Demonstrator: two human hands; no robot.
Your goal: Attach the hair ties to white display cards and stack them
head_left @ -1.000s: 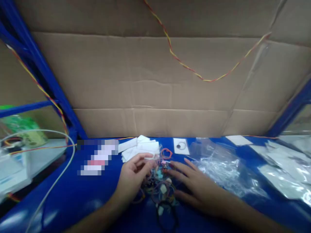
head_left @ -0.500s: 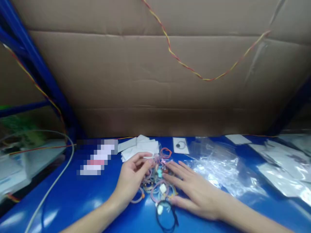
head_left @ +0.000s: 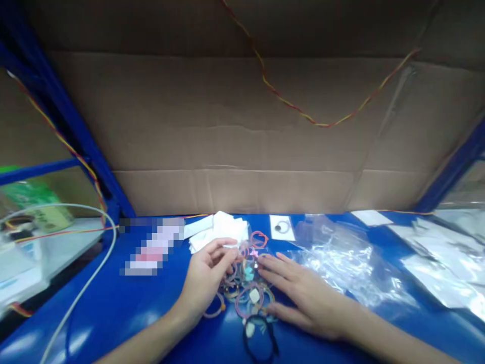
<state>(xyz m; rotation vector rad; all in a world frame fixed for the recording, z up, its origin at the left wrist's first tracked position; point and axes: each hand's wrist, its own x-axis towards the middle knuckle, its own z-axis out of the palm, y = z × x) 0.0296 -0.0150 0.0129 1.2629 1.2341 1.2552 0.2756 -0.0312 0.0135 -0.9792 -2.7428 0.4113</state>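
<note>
A small heap of coloured hair ties (head_left: 248,298) with little charms lies on the blue table between my hands. My left hand (head_left: 210,273) is at the heap's left edge, thumb and fingers curled together in a pinch; what is between the fingertips is too small to make out. Stretched fingers of my right hand (head_left: 299,293) rest on the right side of the heap, with nothing gripped. A black hair tie (head_left: 260,349) lies at the near end, an orange-red one (head_left: 259,239) at the far end. A turquoise charm (head_left: 249,273) shows in the middle.
White cards (head_left: 223,230) are piled behind my left hand. One card with a grey hair tie (head_left: 282,227) lies farther back. Clear plastic bags (head_left: 348,258) spread out to the right, beside more white packets (head_left: 443,258). A pale cable (head_left: 91,283) loops at left; cardboard (head_left: 242,126) stands behind.
The fingers of my right hand have drawn a little closer together and shifted slightly over the heap. My left hand stays almost where it was.
</note>
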